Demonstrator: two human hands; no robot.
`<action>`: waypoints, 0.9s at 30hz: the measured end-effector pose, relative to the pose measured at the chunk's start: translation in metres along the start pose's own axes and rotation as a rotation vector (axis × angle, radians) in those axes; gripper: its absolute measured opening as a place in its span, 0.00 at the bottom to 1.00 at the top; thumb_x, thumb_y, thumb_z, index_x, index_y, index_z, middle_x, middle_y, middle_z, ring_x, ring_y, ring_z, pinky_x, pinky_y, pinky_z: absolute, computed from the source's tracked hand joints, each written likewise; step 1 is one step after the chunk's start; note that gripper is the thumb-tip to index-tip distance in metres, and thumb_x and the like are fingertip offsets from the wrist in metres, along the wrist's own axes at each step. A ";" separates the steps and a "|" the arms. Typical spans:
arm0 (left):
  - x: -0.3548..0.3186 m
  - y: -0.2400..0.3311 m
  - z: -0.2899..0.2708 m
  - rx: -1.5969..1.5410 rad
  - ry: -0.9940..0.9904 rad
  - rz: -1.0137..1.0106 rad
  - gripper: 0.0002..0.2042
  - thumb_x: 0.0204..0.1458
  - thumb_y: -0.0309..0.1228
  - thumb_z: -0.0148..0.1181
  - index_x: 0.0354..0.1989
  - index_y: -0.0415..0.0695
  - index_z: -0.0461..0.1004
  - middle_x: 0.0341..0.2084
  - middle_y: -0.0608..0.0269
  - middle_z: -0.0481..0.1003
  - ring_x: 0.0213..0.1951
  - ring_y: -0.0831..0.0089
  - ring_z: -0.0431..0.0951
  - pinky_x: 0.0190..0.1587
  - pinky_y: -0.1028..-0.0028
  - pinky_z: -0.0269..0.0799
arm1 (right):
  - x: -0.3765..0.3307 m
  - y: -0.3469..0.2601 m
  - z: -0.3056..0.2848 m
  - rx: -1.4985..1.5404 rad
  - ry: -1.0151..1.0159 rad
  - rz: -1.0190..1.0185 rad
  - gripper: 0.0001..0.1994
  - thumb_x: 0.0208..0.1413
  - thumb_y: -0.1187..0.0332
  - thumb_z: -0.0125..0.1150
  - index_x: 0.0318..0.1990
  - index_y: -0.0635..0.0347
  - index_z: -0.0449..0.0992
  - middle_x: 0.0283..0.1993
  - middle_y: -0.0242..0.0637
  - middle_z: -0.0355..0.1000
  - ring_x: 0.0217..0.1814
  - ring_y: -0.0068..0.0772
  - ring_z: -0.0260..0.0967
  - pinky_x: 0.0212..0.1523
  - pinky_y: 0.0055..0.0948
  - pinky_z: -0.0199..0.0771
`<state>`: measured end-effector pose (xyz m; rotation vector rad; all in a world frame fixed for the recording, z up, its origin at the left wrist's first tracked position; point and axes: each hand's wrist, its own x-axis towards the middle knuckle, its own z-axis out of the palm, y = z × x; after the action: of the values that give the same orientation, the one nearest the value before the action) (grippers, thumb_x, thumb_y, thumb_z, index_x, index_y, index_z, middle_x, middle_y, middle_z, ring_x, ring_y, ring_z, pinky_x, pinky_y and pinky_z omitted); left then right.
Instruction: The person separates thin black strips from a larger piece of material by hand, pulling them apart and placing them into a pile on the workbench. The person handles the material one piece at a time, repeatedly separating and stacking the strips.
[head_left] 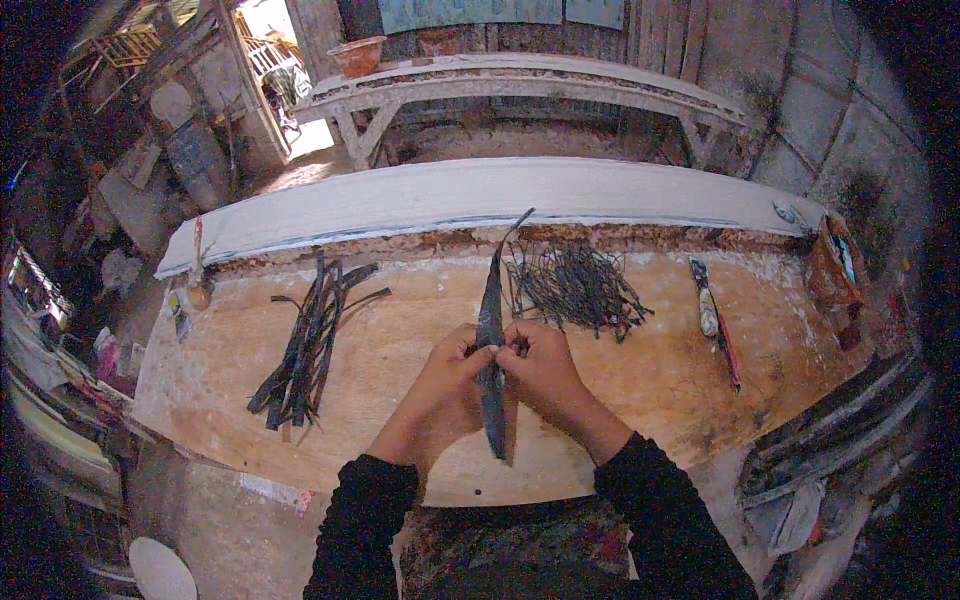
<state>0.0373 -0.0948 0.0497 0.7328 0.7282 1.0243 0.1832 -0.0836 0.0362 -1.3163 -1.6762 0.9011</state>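
Black textured sleeves (668, 515) reach up from the lower edge, leaving both bare hands exposed over a pale brown wooden tabletop (420, 300). Between the hands stands out one long, dark, flat strip with a narrow, curved upper end (491, 318); whether its lower end touches the wood cannot be told. Left hand (448, 372) and right hand (543, 362) meet at its middle, each pinching it between thumb and curled fingers. To the left lies a loose bundle of straight black strips (303, 350); beyond the right hand sits a tangled heap of thin, dark, twisted strands (588, 285). Farther right rest a black-and-white slender tool (706, 305) and a thin red-and-black stick (727, 352). Behind the tabletop runs a long whitish board (450, 205).
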 end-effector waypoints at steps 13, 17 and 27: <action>-0.013 0.047 -0.055 -0.082 -0.146 0.354 0.10 0.52 0.28 0.50 0.41 0.39 0.68 0.34 0.60 0.72 0.35 0.69 0.73 0.45 0.69 0.67 | 0.008 0.006 -0.003 -0.085 -0.111 0.072 0.10 0.39 0.66 0.58 0.21 0.65 0.70 0.17 0.35 0.64 0.21 0.25 0.62 0.23 0.28 0.62; -0.038 0.090 -0.085 -0.401 -0.214 0.517 0.11 0.54 0.30 0.48 0.42 0.37 0.67 0.36 0.58 0.71 0.30 0.70 0.71 0.28 0.76 0.73 | 0.010 0.008 -0.006 -0.156 -0.151 0.132 0.12 0.37 0.63 0.58 0.22 0.65 0.72 0.18 0.42 0.66 0.21 0.31 0.65 0.25 0.31 0.64; -0.120 0.168 -0.099 -0.210 -0.208 0.875 0.13 0.56 0.36 0.44 0.43 0.39 0.67 0.42 0.59 0.70 0.28 0.75 0.69 0.19 0.82 0.68 | 0.012 0.013 -0.009 -0.344 -0.125 0.115 0.12 0.37 0.61 0.57 0.25 0.62 0.74 0.24 0.46 0.72 0.28 0.44 0.71 0.30 0.37 0.69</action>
<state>-0.1635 -0.1301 0.1535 0.9795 0.0814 1.7475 0.1946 -0.0689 0.0303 -1.6268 -1.9320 0.7971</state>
